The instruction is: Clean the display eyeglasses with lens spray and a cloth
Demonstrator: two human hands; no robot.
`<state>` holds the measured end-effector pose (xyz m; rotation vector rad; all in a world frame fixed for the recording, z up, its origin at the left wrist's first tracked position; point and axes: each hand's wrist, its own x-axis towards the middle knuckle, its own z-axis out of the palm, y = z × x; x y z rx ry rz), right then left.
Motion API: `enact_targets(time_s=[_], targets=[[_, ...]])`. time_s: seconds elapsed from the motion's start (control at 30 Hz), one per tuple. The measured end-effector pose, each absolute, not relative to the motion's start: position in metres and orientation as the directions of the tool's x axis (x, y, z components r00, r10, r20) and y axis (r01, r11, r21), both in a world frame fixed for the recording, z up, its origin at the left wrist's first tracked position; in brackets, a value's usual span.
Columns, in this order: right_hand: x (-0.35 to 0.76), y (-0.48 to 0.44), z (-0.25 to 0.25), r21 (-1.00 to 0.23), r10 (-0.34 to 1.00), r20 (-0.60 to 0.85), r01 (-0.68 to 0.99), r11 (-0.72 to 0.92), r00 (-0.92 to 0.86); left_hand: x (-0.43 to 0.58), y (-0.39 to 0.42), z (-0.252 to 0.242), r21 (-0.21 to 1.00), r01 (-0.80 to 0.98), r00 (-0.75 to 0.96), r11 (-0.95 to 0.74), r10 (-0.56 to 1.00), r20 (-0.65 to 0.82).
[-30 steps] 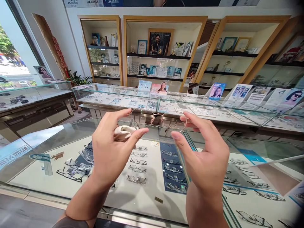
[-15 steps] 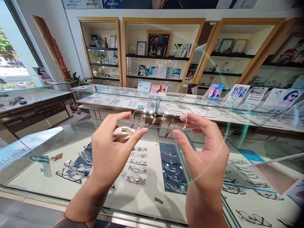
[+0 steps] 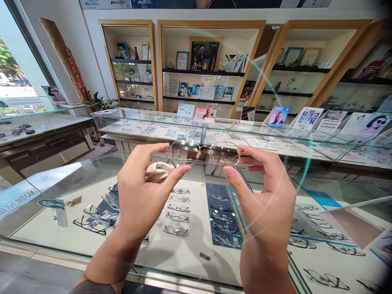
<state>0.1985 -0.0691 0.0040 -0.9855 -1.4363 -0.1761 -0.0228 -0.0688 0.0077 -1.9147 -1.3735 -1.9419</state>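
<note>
A pair of thin gold-rimmed glasses [image 3: 203, 153] is held up in front of me, lenses facing away, above a glass display counter [image 3: 61, 179]. My left hand [image 3: 143, 192] pinches the left rim between thumb and forefinger, and a beige cleaning cloth [image 3: 157, 171] is tucked in its palm. At the other end, my right hand [image 3: 263, 196] grips the right rim with thumb and fingers. Lettering shows on the right lens.
Under the counter glass lie rows of eyeglass frames [image 3: 177, 216] on white and blue trays. A second glass counter [image 3: 196, 130] runs across behind, with brochures [image 3: 277, 116] on it. Wooden wall shelves [image 3: 202, 69] hold pictures and certificates. A window is at left.
The glasses have tilted slightly and risen a little, so the lenses now face me more squarely and the lettering shows. Both hands keep the same grip.
</note>
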Motion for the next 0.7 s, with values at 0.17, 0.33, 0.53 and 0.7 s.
enact_targets(time_s=[0.17,0.33,0.53,0.7], targets=[[0.197,-0.069,0.004,-0.447,0.43,0.881,0.642,0.623,0.196,-0.023,-0.068,0.007,0.526,0.604,-0.216,-0.598,0.513,0.831],[0.191,-0.068,0.003,-0.387,0.343,0.917,0.668,0.635,0.205,-0.023,-0.064,0.008,0.597,0.528,-0.187,-0.604,0.604,0.775],[0.187,-0.066,0.0,-0.325,0.26,0.944,0.704,0.631,0.203,-0.023,-0.057,0.009,0.607,0.504,-0.151,-0.615,0.629,0.763],[0.187,-0.066,-0.001,-0.316,0.26,0.947,0.694,0.647,0.189,-0.02,-0.053,0.009,0.579,0.536,-0.172,-0.615,0.592,0.787]])
